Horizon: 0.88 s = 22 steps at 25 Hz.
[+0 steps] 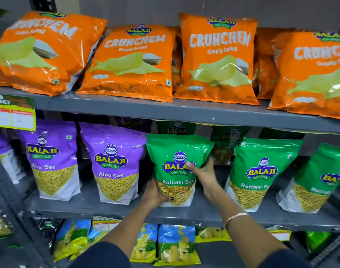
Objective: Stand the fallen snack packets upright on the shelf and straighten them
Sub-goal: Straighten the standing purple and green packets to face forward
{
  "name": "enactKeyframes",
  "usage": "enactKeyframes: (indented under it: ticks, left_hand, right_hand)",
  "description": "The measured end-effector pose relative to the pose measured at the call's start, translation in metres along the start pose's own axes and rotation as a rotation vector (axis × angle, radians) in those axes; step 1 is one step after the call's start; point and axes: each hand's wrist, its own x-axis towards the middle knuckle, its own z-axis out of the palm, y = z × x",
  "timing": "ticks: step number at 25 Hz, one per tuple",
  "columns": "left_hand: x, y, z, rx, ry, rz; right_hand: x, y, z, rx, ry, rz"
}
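the left hand [153,194] cups the lower left corner of the green ratlami sev pouch [176,163], fingers curled under its clear window near the base, while the right hand [203,174] grips the pouch's right edge about halfway up, thumb across the printed front and the other fingers out of sight behind it. so both hands are closed on the one pouch, which stands about upright on the middle shelf [204,215], between a purple aloo sev pouch [115,165] on its left and another green pouch [260,171] on its right, apart from both. judged from its look, it is a glossy film stand-up bag: light, soft-walled, likely slippery, and filled with brittle strands that would crush under a hard squeeze. the flat bottom looks like its steadiest part, so a hold low on the sides, with one hand steering higher up, should turn it square to the shelf edge without denting it. above, orange crunchem bags [130,62] lean back, puffed with air.
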Motion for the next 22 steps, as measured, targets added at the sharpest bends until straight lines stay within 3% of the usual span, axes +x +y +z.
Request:
enactKeyframes:
  ticks: [1, 3, 5, 7, 9, 12, 14, 16, 17, 18, 19, 21, 22]
  left_hand:
    - [-0.001, 0.001, 0.003, -0.025, -0.014, -0.018]
    - [-0.002, 0.005, 0.007, -0.041, -0.027, -0.075]
    - [-0.004, 0.006, 0.009, -0.043, -0.010, -0.084]
    - [-0.004, 0.005, 0.011, -0.052, 0.004, -0.093]
    - [-0.004, 0.007, 0.010, -0.051, 0.001, -0.097]
    - [-0.004, 0.010, 0.009, -0.017, -0.016, -0.115]
    - [-0.005, 0.009, 0.010, 0.103, -0.066, -0.196]
    - [-0.007, 0.011, 0.013, 0.420, -0.130, -0.359]
    - [-0.009, 0.016, 0.015, 0.623, -0.196, -0.396]
    - [-0.012, 0.025, 0.020, 0.777, -0.326, -0.389]
    - [-0.017, 0.040, 0.025, 0.872, -0.497, -0.410]
    - [-0.022, 0.071, 0.058, 0.830, -0.679, -0.473]
    - [-0.022, 0.086, 0.079, 0.738, -0.678, -0.441]
  right_hand:
    - [0.003, -0.027, 0.003, -0.014, 0.161, -0.135]
    - [0.008, -0.077, 0.009, -0.508, 0.419, -0.415]
    - [0.009, -0.107, 0.017, -1.112, 0.200, -0.500]
    - [0.004, -0.118, 0.026, -1.390, -0.093, -0.363]
    - [0.006, -0.116, 0.029, -1.371, -0.113, -0.342]
    - [0.006, -0.107, 0.027, -1.356, -0.002, -0.468]
    - [0.000, -0.089, 0.009, -1.381, 0.194, -0.786]
    - [-0.018, -0.063, -0.024, -1.335, 0.206, -1.033]
    - [-0.027, -0.045, -0.046, -1.374, 0.049, -0.945]
    - [-0.032, -0.026, -0.070, -1.463, -0.102, -0.734]
    - [-0.032, -0.006, -0.100, -1.593, -0.195, -0.410]
    - [-0.025, 0.026, -0.174, -1.637, -0.111, 0.162]
    - [-0.018, 0.035, -0.207, -1.606, -0.075, 0.302]
